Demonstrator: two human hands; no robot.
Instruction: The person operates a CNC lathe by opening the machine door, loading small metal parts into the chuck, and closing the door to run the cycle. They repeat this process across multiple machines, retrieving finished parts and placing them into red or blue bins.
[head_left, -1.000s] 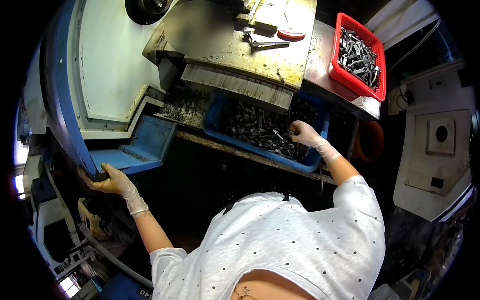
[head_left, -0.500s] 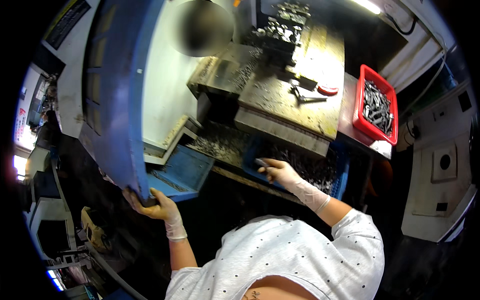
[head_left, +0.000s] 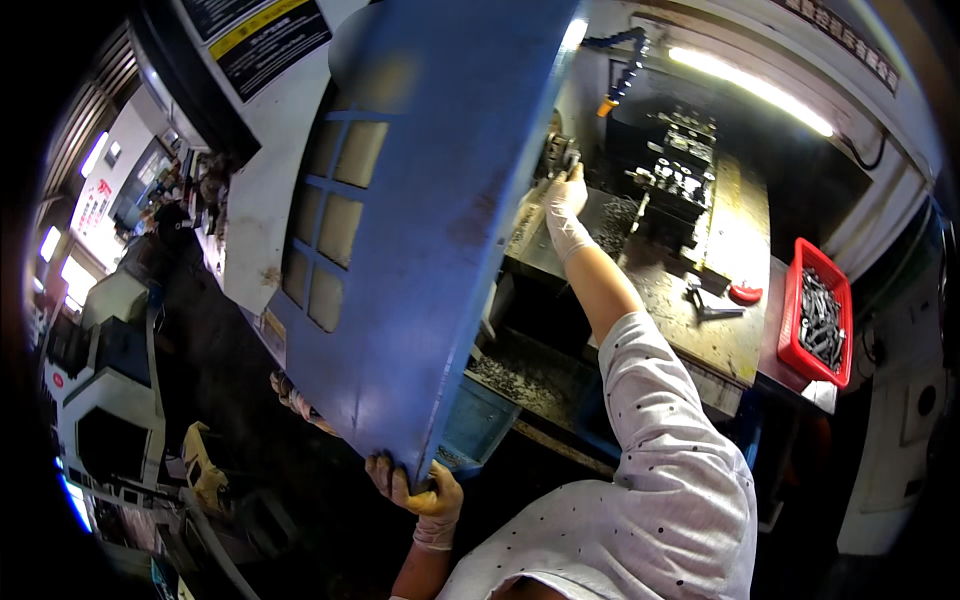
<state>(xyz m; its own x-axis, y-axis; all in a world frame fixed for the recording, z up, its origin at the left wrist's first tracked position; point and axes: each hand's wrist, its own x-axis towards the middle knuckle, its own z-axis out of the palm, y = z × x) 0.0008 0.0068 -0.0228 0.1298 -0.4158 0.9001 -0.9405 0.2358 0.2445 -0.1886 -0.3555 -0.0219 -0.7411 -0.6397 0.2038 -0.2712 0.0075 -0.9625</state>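
My left hand (head_left: 418, 490), in a thin pale glove, is closed around the lower edge of the blue sliding door (head_left: 440, 300) of a machine. Gloved likewise, my right hand (head_left: 568, 198) reaches past the door's edge into the machine, arm stretched out. Its fingers pinch a small metal part (head_left: 572, 160) up against the chuck (head_left: 553, 150); the part's full shape is hidden. Whether the part sits inside the chuck I cannot tell.
Right of my arm stands a tool block (head_left: 685, 175) on the yellowish machine bed (head_left: 735, 260). A dark wrench-like tool (head_left: 715, 306) lies there beside a red object (head_left: 745, 293). Farther right is a red basket (head_left: 788, 345) of metal parts. A blue coolant hose (head_left: 632, 70) hangs above; metal chips fill the trough (head_left: 520, 380).
My right hand has moved from above the lower blue bin up and forward to the chuck. The left hand keeps hold of the door's edge. The view has swung left.
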